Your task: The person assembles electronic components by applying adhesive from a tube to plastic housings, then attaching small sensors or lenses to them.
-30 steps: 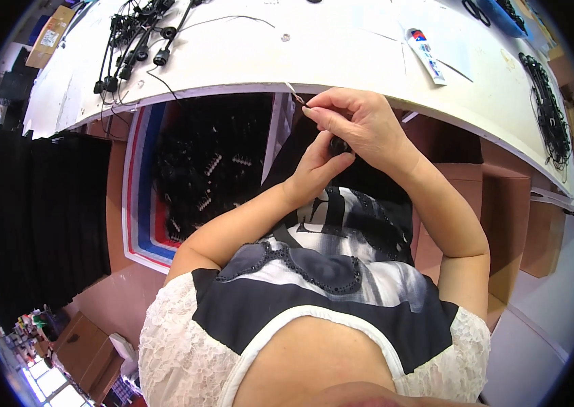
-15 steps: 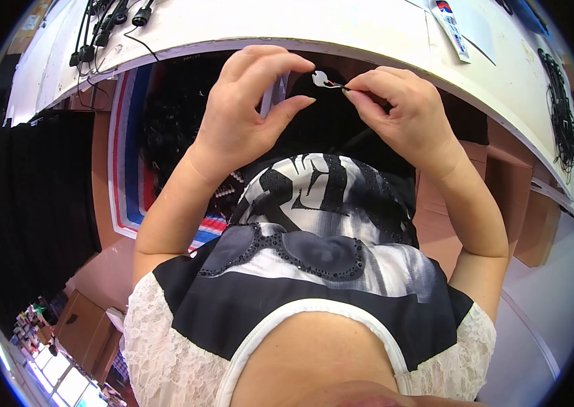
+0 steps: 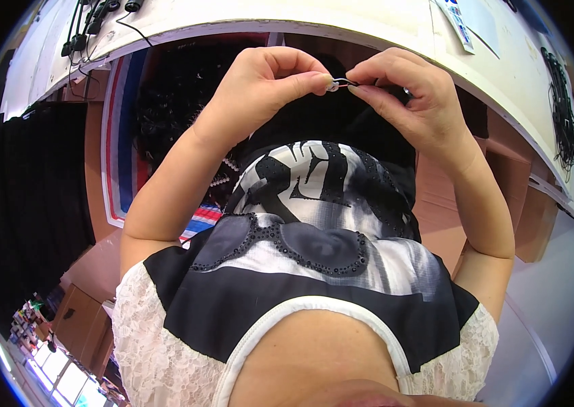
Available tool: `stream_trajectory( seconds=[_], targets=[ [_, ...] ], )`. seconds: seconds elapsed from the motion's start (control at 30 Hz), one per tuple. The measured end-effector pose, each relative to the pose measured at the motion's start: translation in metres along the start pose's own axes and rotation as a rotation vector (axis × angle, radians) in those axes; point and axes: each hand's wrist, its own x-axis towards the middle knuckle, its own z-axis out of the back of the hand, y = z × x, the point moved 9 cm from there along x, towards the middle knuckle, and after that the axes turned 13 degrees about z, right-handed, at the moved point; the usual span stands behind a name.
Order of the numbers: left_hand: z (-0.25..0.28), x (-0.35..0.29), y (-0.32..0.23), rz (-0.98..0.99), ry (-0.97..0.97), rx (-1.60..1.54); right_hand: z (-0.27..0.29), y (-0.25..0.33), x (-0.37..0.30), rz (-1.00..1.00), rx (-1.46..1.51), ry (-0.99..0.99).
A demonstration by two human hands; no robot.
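My left hand (image 3: 270, 85) and my right hand (image 3: 405, 98) meet just below the edge of a white table (image 3: 341, 24), in front of my chest. Between the fingertips of both hands is a small thin black wire piece (image 3: 342, 83) with a pale tip. The left thumb and forefinger pinch the pale end. The right thumb and forefinger pinch the dark end. My black, white and grey printed top (image 3: 314, 224) fills the view below the hands.
Black cables and plugs (image 3: 97, 17) lie at the table's far left. A bundle of black cords (image 3: 562, 102) lies at its right. A flat white package (image 3: 456, 24) rests on top. Under the table sit a dark heap in a striped bag (image 3: 164, 102) and brown cartons (image 3: 511, 197).
Both hands have risen closer to my face and come together. The left hand, first near my chest, now pinches one end of the small wire piece that the right hand holds.
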Motion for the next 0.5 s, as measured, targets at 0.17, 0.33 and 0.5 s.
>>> stream_trajectory(
  seconds=[0.17,0.33,0.5],
  targets=[
    [-0.004,0.001,0.011,0.114,0.095,-0.227,-0.001,0.005,0.001,0.114,-0.087,0.007],
    [-0.011,0.002,0.017,0.162,0.161,-0.465,-0.007,-0.001,-0.001,0.092,0.068,-0.078],
    [-0.011,0.002,0.014,0.141,0.175,-0.551,-0.009,-0.003,-0.001,0.095,0.101,-0.111]
  ],
)
